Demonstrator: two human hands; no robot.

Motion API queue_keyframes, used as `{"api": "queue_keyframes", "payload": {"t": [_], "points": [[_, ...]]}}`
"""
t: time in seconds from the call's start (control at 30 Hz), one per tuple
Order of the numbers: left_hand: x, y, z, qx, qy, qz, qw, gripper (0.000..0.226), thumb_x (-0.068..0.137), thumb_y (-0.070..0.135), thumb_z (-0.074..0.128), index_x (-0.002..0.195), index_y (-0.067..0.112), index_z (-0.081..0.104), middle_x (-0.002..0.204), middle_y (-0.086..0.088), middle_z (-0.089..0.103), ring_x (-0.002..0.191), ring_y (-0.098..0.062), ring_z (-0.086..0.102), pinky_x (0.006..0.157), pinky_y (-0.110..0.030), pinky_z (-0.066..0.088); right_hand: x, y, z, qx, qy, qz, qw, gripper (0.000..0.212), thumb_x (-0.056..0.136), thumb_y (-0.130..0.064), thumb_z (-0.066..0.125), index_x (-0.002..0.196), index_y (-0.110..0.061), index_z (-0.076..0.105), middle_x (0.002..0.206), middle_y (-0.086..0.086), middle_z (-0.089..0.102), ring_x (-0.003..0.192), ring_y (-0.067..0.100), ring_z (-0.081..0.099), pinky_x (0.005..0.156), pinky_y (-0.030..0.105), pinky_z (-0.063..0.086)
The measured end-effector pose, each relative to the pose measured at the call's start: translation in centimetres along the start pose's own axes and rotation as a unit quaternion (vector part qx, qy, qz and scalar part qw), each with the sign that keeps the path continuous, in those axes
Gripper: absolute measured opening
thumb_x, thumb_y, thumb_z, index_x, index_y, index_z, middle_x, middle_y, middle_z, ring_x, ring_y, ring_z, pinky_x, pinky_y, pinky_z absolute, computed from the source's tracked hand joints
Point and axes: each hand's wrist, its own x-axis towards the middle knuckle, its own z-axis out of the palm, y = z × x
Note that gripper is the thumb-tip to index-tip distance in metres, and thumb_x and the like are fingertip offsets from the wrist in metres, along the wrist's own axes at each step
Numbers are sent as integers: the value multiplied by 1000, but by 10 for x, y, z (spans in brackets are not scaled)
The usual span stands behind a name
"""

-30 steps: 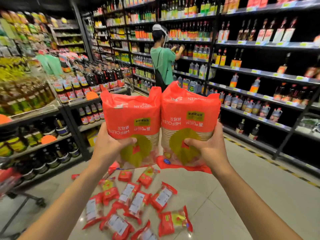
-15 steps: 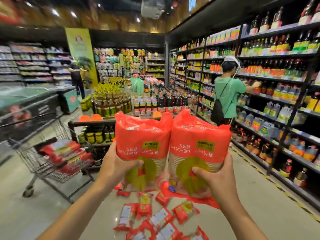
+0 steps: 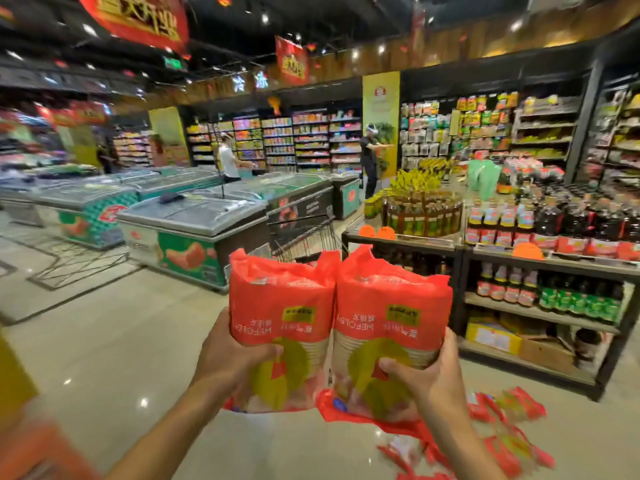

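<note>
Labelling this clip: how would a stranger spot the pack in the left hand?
Below the freezer chests, two red packs are held side by side. The left pack, in the left hand, has a freezer behind it; its twin has bottle shelves.

A single wide-angle camera, worn on the person's head, looks forward and slightly down across a supermarket floor from standing height. Nearest the lens, low in the centre, the left hand [image 3: 235, 358] and right hand [image 3: 429, 382] grip the left pack [image 3: 280, 306] and right pack [image 3: 391, 306], forearms entering from the bottom edge. Chest freezers [image 3: 194, 220] lie at mid-distance on the left, bottle shelves [image 3: 554, 244] close on the right, wall shelving [image 3: 294, 140] far behind. Straight lines bow toward the edges.
</note>
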Motion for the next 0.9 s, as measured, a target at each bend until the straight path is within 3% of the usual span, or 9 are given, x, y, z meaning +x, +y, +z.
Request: {"api": "queue_keyframes", "payload": {"t": [0.1,0.27,0.43,0.63,0.73,0.8,0.9], "points": [[-6,-9,-48,-7,39,-17,999,97,30,41,95,120,32,60,107,2,77,96,-22,74,85,-53,60,-5,-8,46,5,-48,2,999,88,53,-6,97,120,-34,48,105,-8,71,95,12,69,87,43,56],[-3,-27,-118,-24,91,-33,995,93,33,35,95,119,32,60,105,5,77,94,-18,75,86,-51,61,-19,-32,119,18,-97,-6,995,85,57,3,93,122,-27,46,104,-7,67,93,8,66,74,28,51],[16,-48,-179,-16,125,-33,991,90,32,44,93,115,32,60,103,5,76,94,-18,74,87,-49,60,-30,-49,189,-15,-108,-18,994,84,56,-5,95,120,-29,47,100,-9,68,92,12,67,89,48,56],[43,-79,-242,-25,139,-35,989,77,50,22,101,113,31,58,105,3,74,96,-21,72,89,-48,59,-39,-57,266,-32,-122,-33,991,80,57,-11,95,118,-30,47,104,-8,67,95,14,67,89,48,57],[59,-91,-266,-26,146,-33,988,80,51,22,101,118,28,58,106,2,73,96,-22,72,89,-48,59,-40,-58,299,-21,-136,-34,990,80,60,-8,95,120,-29,46,107,-8,66,98,14,66,85,41,57],[72,-100,-278,-25,145,-33,989,83,48,32,101,119,29,58,106,3,74,95,-21,72,88,-49,60,-37,-57,316,-14,-138,-37,990,77,62,-4,93,118,-31,47,105,-8,66,97,12,66,81,36,57],[94,-113,-291,-28,150,-27,988,92,33,52,93,117,33,58,105,5,75,95,-21,74,86,-49,61,-26,-49,341,-14,-138,-35,990,78,62,-4,93,119,-33,47,105,-7,69,97,14,69,83,41,59]]}}
